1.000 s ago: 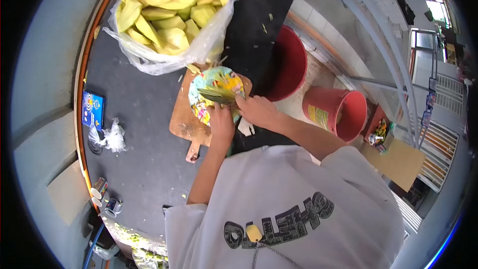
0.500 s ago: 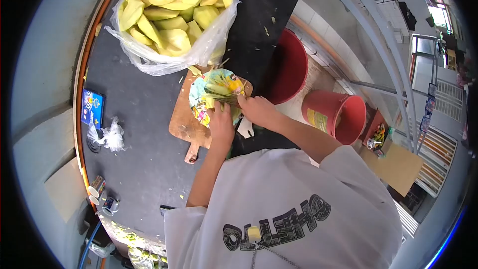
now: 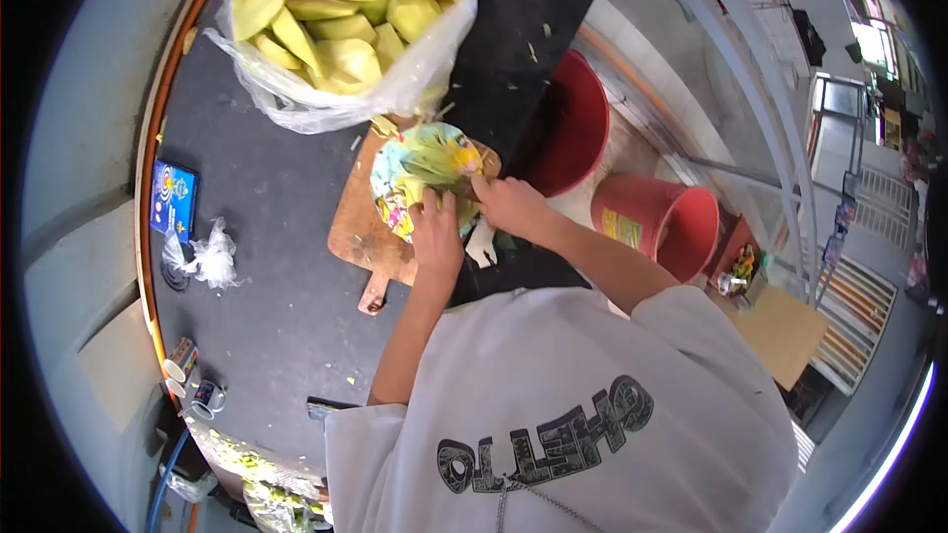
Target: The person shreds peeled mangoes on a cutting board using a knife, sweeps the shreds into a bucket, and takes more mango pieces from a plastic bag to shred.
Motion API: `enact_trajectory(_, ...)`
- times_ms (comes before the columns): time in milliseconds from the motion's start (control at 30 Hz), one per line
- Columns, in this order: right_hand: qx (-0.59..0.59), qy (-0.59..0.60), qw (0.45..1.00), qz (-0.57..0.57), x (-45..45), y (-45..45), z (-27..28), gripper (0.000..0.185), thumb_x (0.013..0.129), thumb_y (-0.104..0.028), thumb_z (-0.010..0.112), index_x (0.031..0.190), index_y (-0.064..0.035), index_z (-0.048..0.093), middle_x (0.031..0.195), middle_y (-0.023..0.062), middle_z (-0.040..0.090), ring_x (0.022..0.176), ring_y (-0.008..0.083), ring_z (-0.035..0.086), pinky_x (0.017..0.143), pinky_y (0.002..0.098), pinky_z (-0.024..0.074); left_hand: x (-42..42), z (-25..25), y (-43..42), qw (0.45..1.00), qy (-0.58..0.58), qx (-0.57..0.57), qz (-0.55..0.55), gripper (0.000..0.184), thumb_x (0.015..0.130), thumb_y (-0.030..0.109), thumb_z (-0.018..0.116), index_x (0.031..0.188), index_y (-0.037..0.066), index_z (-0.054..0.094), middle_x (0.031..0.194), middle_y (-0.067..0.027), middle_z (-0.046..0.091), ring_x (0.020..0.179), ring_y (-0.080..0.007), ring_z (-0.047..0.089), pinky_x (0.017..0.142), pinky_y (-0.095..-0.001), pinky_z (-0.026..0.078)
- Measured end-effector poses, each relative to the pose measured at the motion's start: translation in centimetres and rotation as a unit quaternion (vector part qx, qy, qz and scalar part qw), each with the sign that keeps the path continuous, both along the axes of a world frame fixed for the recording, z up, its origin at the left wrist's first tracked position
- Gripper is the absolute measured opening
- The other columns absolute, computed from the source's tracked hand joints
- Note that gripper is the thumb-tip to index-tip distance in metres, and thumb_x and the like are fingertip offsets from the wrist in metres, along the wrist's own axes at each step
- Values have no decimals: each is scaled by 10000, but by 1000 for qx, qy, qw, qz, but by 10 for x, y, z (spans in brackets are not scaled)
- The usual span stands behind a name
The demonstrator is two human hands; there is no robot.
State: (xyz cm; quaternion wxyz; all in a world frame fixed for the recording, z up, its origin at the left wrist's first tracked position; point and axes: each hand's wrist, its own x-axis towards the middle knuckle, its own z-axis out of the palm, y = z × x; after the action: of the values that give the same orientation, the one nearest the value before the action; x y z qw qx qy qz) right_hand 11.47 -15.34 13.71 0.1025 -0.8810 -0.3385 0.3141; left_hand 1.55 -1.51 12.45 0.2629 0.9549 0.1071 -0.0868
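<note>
A round, brightly patterned plate (image 3: 387,190) lies on a wooden cutting board (image 3: 348,227) with a handle. Over the plate is a blurred, streaky yellow-green patch (image 3: 434,160), apparently cut fruit. My right hand (image 3: 513,209) is closed at the plate's right edge around what looks like a knife (image 3: 464,188), its blade blurred and pointing left across the plate. My left hand (image 3: 435,232) rests at the plate's near side, fingers bent and pressed together beside the blade. Whatever lies beneath those fingertips is hidden.
Beyond the board stands a clear plastic bag (image 3: 296,111) full of peeled yellow-green fruit pieces (image 3: 341,59). Two red buckets (image 3: 583,128) are right of the table. At left are a blue box (image 3: 174,199), crumpled plastic (image 3: 212,257) and cups (image 3: 207,397).
The view has shifted slightly, so the bag sits higher in the picture. Both hands remain at the plate in much the same pose, with only small finger movement.
</note>
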Motion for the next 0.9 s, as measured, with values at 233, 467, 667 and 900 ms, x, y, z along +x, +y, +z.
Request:
enact_trajectory(233,-50,-1,998,24,-15,-8,11,247,917,-152,534,1115,-5,536,771,206,699,717,388,714,613,515,581,-3,-1,0,999,31,-9,-3,423,723,-47,667,1141,16,642,1204,-192,528,1043,-411,534,779,-438,578)
enact_trajectory(467,-55,33,997,34,-8,-1,43,207,918,-159,546,1070,-19,527,771,198,697,728,380,712,622,523,570,-14,-26,-2,999,11,28,-19,453,726,-44,665,1170,31,610,1216,-191,510,1069,-422,538,782,-438,585)
enact_trajectory(667,-22,-3,1000,21,-11,-4,14,257,909,-203,590,1073,-16,528,772,195,692,717,390,705,634,513,576,-7,-8,0,1000,9,-1,3,422,727,-38,669,1141,27,622,1212,-182,512,1070,-412,544,789,-424,587)
enact_trajectory(900,-1,16,1000,24,0,-7,-7,227,931,-192,553,1078,-21,532,780,193,702,742,400,713,649,515,580,1,-2,3,1000,15,-6,8,418,735,-38,661,1148,19,622,1215,-182,514,1072,-409,541,806,-429,577)
